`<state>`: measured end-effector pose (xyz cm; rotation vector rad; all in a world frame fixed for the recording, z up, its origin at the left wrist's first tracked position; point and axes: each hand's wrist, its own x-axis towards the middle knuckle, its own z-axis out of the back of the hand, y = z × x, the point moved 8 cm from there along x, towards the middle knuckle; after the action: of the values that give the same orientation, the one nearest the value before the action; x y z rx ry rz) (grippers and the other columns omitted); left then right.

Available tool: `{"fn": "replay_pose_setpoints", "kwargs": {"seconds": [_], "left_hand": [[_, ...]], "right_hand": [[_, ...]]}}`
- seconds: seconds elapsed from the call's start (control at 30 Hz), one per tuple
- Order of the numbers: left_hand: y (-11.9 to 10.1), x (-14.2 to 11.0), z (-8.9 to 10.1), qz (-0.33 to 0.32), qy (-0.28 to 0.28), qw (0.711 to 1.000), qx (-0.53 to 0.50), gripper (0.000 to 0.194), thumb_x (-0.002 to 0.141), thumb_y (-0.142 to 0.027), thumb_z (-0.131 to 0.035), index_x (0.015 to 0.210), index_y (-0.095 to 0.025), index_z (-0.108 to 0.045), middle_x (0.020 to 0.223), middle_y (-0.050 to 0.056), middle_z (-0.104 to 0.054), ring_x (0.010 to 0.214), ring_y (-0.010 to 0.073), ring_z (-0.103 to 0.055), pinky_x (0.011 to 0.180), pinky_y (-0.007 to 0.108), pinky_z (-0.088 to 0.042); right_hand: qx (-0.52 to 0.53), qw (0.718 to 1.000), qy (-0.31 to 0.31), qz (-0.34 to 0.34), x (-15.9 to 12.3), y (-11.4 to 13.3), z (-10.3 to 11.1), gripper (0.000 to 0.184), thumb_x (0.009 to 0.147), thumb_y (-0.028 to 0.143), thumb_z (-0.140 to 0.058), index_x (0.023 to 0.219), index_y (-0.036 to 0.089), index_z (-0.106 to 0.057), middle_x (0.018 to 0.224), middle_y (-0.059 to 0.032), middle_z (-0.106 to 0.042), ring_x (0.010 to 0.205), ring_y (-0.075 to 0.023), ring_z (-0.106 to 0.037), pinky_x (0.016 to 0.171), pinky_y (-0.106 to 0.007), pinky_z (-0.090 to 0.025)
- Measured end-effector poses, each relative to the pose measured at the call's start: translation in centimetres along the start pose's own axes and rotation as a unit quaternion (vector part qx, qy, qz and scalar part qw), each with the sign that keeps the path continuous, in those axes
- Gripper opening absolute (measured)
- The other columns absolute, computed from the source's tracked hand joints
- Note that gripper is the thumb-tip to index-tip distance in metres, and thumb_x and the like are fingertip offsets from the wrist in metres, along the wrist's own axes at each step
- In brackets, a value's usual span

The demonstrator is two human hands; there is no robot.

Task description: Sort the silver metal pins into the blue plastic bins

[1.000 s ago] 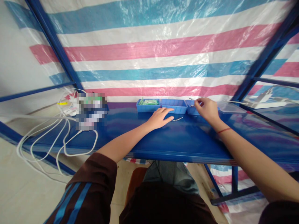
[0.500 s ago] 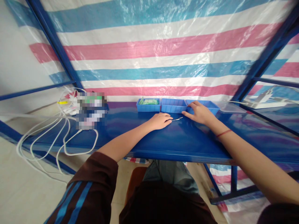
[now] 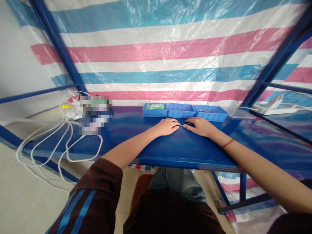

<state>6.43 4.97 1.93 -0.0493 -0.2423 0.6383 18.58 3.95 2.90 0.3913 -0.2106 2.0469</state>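
My left hand (image 3: 168, 126) rests on the blue table, thumb and fingertips closed on one end of a slim pen-like rod (image 3: 180, 125). Thin and light-coloured, the rod points right, lying nearly flat above the tabletop. Opposite it, my right hand (image 3: 200, 126) has its thumb and forefinger round the rod's other end, which is mostly hidden between them. Just behind my right hand stands a blue bin (image 3: 219, 116) with small shiny metal pieces (image 3: 206, 111) in it.
A middle blue bin (image 3: 181, 113) and a left blue bin (image 3: 155, 113) holding green packets (image 3: 156, 106) line the table's back. A clear plastic lid (image 3: 241, 113) lies at right. White cables (image 3: 69, 143) loop over the left edge, near blurred items. Blue frame posts (image 3: 265, 61) flank the table.
My right hand has come away from the right bin, moving left and down to the rod. The metal pieces in that bin now show. My left hand has stayed in place.
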Motion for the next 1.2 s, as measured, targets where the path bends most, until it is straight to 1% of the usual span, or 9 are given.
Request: {"fn": "replay_pose_setpoints", "kwargs": {"seconds": [0.13,0.27,0.37,0.47,0.63,0.77,0.87,0.93,1.2], "left_hand": [[0.0,0.0,0.0,-0.001,-0.002,1.0,0.003,0.041,0.096,-0.035,-0.036,0.127,-0.022,-0.058,0.137,0.007,-0.054,0.125,0.0225,-0.05,0.107,0.037,-0.036],[0.1,0.0,0.0,-0.004,-0.008,1.0,0.006,0.04,0.095,-0.036,-0.036,0.126,-0.023,-0.058,0.136,0.006,-0.054,0.124,0.0228,-0.051,0.106,0.037,-0.038],[0.1,0.0,0.1,-0.009,-0.023,1.0,-0.002,0.04,0.095,-0.036,-0.038,0.125,-0.021,-0.059,0.134,0.007,-0.056,0.122,0.0244,-0.053,0.104,0.038,-0.04],[0.3,0.0,0.5,-0.006,-0.061,0.998,-0.033,0.042,0.093,-0.042,-0.043,0.122,-0.017,-0.06,0.126,0.009,-0.062,0.114,0.024,-0.058,0.099,0.035,-0.043],[0.4,0.0,1.0,0.002,-0.091,0.989,-0.113,0.036,0.093,-0.043,-0.045,0.107,-0.019,-0.067,0.11,0.005,-0.069,0.101,0.0208,-0.063,0.09,0.029,-0.046],[0.5,-0.1,1.4,0.018,-0.106,0.976,-0.189,0.03,0.091,-0.037,-0.048,0.099,-0.017,-0.069,0.101,0.003,-0.072,0.094,0.0185,-0.065,0.086,0.027,-0.045],[0.6,-0.1,1.4,0.021,-0.108,0.968,-0.227,0.027,0.09,-0.033,-0.05,0.091,-0.014,-0.069,0.093,0.004,-0.072,0.089,0.0172,-0.065,0.083,0.026,-0.045],[0.8,0.0,1.3,0.021,-0.116,0.96,-0.253,0.024,0.089,-0.032,-0.051,0.092,-0.014,-0.067,0.094,0.004,-0.071,0.09,0.0169,-0.065,0.084,0.026,-0.045],[1.6,0.0,1.4,0.048,-0.153,0.934,-0.318,0.019,0.085,-0.03,-0.056,0.092,-0.014,-0.066,0.091,0.004,-0.071,0.086,0.0159,-0.064,0.081,0.027,-0.047]], "right_hand": [[0.06,0.998,-0.008,0.033,0.2,1.0,0.3,0.034,0.09,0.039,-0.047,0.101,0.018,-0.072,0.104,-0.0114,-0.071,0.093,-0.0268,-0.066,0.083,-0.039,-0.051],[0.075,0.995,-0.011,0.066,0.4,1.9,0.3,0.031,0.091,0.032,-0.045,0.096,0.019,-0.072,0.1,-0.0107,-0.071,0.092,-0.0248,-0.066,0.085,-0.038,-0.051],[0.079,0.994,-0.024,0.076,0.3,2.3,0.4,0.03,0.091,0.031,-0.045,0.095,0.018,-0.071,0.096,-0.0114,-0.07,0.09,-0.025,-0.065,0.083,-0.038,-0.051],[0.092,0.991,-0.038,0.088,0.1,3.0,0.8,0.03,0.093,0.032,-0.043,0.1,0.018,-0.068,0.098,-0.011,-0.069,0.091,-0.0249,-0.065,0.082,-0.038,-0.051],[0.129,0.983,-0.078,0.107,0.0,4.0,1.9,0.027,0.094,0.033,-0.044,0.101,0.019,-0.066,0.096,-0.0094,-0.069,0.085,-0.0218,-0.066,0.076,-0.033,-0.051],[0.137,0.981,-0.099,0.099,0.1,4.0,2.3,0.02,0.09,0.032,-0.051,0.095,0.019,-0.066,0.084,-0.0073,-0.068,0.069,-0.0184,-0.062,0.065,-0.031,-0.049],[0.157,0.976,-0.118,0.099,0.0,4.1,2.7,0.018,0.089,0.03,-0.053,0.091,0.019,-0.065,0.084,-0.007,-0.068,0.068,-0.0175,-0.061,0.065,-0.03,-0.049],[0.176,0.971,-0.129,0.094,-0.1,4.0,2.9,0.018,0.088,0.03,-0.053,0.091,0.019,-0.066,0.085,-0.007,-0.069,0.069,-0.0175,-0.062,0.066,-0.031,-0.049],[0.232,0.963,-0.141,0.012,0.1,2.7,3.0,0.023,0.087,0.036,-0.053,0.088,0.02,-0.07,0.087,-0.0055,-0.073,0.067,-0.0187,-0.063,0.064,-0.032,-0.049]]}}
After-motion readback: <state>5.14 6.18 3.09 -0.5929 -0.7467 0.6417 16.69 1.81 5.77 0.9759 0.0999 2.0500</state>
